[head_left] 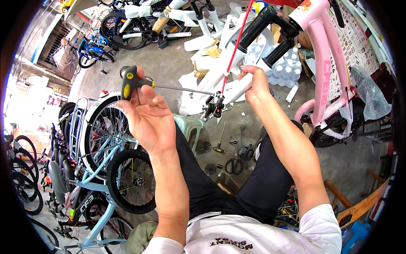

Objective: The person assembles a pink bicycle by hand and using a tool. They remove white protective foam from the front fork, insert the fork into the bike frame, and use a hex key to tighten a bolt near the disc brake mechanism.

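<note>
My left hand (149, 116) is palm up, its fingers closed around the black and yellow grip of a T-handle hex key (132, 83). The key's thin shaft runs right, its tip at a small black brake caliper (215, 106) by the lower end of the white fork. A red cable (237, 44) comes down to that caliper. My right hand (256, 84) grips one white leg of the fork (237, 90), its fingertips partly hidden behind it. The fork belongs to a pink bicycle frame (323, 63) whose black handlebar (264, 23) points toward the upper left.
Between my legs lie another T-handle key (220, 148), scissors (234, 166) and a pedal (245, 152). A pale green stool (186, 127) stands by my left leg. Bicycles, one light blue (95, 186), crowd the left. Wrapped bottles (285, 63) and white packing scraps lie ahead.
</note>
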The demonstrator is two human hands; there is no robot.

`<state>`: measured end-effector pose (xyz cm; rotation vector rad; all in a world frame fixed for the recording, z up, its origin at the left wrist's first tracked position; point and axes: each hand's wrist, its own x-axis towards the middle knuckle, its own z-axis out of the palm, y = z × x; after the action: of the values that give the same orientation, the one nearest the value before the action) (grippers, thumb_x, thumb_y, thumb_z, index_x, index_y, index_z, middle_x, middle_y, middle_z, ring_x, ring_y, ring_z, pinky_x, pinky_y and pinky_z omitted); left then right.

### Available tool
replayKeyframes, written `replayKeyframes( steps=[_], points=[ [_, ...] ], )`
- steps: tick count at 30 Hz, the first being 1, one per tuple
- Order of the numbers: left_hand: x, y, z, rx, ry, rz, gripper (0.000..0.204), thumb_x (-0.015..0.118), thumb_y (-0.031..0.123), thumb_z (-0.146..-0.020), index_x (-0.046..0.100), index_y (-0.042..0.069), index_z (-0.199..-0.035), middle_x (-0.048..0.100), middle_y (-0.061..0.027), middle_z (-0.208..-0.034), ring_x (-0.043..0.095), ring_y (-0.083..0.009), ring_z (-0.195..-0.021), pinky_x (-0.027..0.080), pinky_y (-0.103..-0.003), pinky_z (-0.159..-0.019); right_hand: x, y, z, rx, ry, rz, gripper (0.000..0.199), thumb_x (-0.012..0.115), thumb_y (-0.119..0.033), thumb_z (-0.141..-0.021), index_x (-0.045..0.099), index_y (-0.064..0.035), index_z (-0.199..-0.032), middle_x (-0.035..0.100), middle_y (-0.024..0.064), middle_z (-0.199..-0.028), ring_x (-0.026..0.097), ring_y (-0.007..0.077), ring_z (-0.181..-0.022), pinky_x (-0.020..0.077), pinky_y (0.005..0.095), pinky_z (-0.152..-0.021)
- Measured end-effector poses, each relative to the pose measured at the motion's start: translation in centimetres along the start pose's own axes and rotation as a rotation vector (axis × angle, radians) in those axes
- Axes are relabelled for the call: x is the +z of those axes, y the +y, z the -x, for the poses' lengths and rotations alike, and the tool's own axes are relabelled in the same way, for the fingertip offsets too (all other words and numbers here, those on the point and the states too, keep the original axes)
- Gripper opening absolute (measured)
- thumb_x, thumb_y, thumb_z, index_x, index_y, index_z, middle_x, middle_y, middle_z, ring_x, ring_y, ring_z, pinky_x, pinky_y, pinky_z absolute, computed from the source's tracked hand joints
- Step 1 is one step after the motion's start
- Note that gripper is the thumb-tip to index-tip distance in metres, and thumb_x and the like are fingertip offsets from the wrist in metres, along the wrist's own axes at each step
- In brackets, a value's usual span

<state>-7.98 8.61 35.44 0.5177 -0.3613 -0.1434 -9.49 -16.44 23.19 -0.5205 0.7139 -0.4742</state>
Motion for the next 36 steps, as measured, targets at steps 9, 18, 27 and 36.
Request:
replayKeyframes(
  steps=[9, 18, 27, 36],
  points=[
    [1.3, 5.5, -2.0, -0.400, -0.104, -0.442, 0.054, 0.037, 0.036, -0.107, 0.046, -0.010, -0.134, 0.055, -0.0059, -0.087, 0.047, -0.0122, -0.065, 0.039, -0.028, -0.060, 0.0, 0.0, 0.2, -0.005, -0.013, -0.024, 0.015, 0.064, -0.003, -0.073, 0.056, -0.0010, -0.086, 0.053, 0.0087, -0.071, 0.054, 0.0237, -0.064, 0.0482, 0.0365, -0.066],
    [3.6, 10.2, -4.2, -0.602, -0.352, -1.346, 0.039, 0.062, 0.017, -0.088, 0.054, -0.001, -0.122, 0.067, -0.0142, -0.113, 0.061, -0.0158, -0.099, 0.046, -0.026, -0.080, 0.1, 0.1, 0.2, -0.020, -0.033, 0.013, 0.013, 0.063, -0.004, -0.074, 0.054, -0.0030, -0.085, 0.054, 0.0092, -0.071, 0.055, 0.0244, -0.063, 0.0477, 0.0375, -0.065],
    [0.4, 4.1, 1.2, 0.021, -0.007, -0.786, 0.043, 0.052, 0.030, -0.101, 0.051, -0.002, -0.130, 0.064, -0.0190, -0.117, 0.064, -0.0223, -0.105, 0.057, -0.029, -0.070, 0.1, 0.1, 0.2, -0.009, -0.019, 0.018, 0.014, 0.062, -0.004, -0.074, 0.056, -0.0017, -0.085, 0.054, 0.0091, -0.070, 0.055, 0.0244, -0.063, 0.0474, 0.0369, -0.066],
    [-0.8, -1.0, 3.9, 0.366, 0.177, -0.795, 0.028, 0.047, 0.019, -0.105, 0.046, -0.003, -0.122, 0.066, -0.0182, -0.103, 0.069, -0.0286, -0.097, 0.060, -0.035, -0.076, 0.0, -0.4, 0.5, 0.005, -0.008, 0.010, 0.016, 0.063, -0.004, -0.074, 0.059, 0.0001, -0.089, 0.054, 0.0087, -0.070, 0.055, 0.0240, -0.065, 0.0474, 0.0367, -0.068]
  ],
)
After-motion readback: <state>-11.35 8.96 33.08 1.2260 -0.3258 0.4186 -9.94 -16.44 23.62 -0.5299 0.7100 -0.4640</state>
